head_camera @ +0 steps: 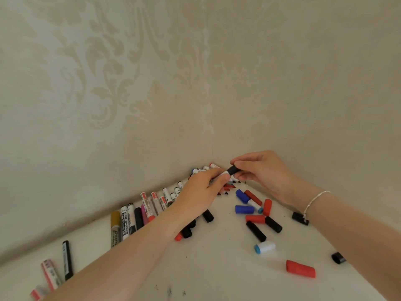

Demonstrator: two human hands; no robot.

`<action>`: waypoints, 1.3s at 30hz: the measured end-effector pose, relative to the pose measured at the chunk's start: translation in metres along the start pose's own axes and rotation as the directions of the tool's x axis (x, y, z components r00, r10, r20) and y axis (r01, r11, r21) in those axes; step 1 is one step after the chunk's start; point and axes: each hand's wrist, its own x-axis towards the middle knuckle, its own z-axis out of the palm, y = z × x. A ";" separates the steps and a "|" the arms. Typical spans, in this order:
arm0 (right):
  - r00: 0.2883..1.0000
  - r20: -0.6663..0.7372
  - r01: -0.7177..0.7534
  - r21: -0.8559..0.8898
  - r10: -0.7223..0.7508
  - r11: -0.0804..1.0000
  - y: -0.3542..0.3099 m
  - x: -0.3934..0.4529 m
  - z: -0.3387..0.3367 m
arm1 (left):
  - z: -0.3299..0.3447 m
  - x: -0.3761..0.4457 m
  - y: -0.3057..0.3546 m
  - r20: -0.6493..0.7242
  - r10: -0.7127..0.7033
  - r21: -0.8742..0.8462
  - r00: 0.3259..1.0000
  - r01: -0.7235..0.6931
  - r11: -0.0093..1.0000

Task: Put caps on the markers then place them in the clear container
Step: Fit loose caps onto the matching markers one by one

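Note:
My left hand [200, 192] grips a white marker whose body is mostly hidden in the fingers. My right hand [260, 170] pinches a black cap [232, 170] sitting on that marker's end, above the far corner of the white table [217, 268]. Several uncapped markers [138, 216] lie in a row along the left wall. Loose caps are scattered on the right: blue [244, 209], red [300, 268], black [256, 231] and a white one with a blue end [264, 247]. No clear container is in view.
Patterned wallpaper walls meet in a corner [211, 153] just behind my hands. More markers lie at the front left [67, 260]. Small black caps rest near my right forearm [300, 218] and at the right edge [338, 257].

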 end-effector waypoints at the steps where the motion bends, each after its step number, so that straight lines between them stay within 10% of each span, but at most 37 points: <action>1: 1.000 -0.007 0.007 -0.005 -0.007 1.000 0.000 0.000 0.000 | 0.001 0.001 -0.002 -0.011 0.000 0.000 1.000 0.000 1.000; 14: 0.984 -0.160 0.080 -0.029 -0.083 0.996 -0.009 0.007 0.004 | 0.011 0.012 0.013 -0.142 0.070 0.053 0.987 -0.063 0.997; 25: 0.995 -0.030 0.082 -0.272 -0.093 0.959 0.011 0.005 -0.001 | -0.002 0.006 0.006 0.014 0.131 0.383 0.991 -0.126 0.915; 39: 0.995 -0.012 -0.102 -0.301 0.103 0.948 0.005 0.000 0.012 | -0.001 -0.006 0.016 -0.024 0.510 0.622 0.860 -0.387 0.681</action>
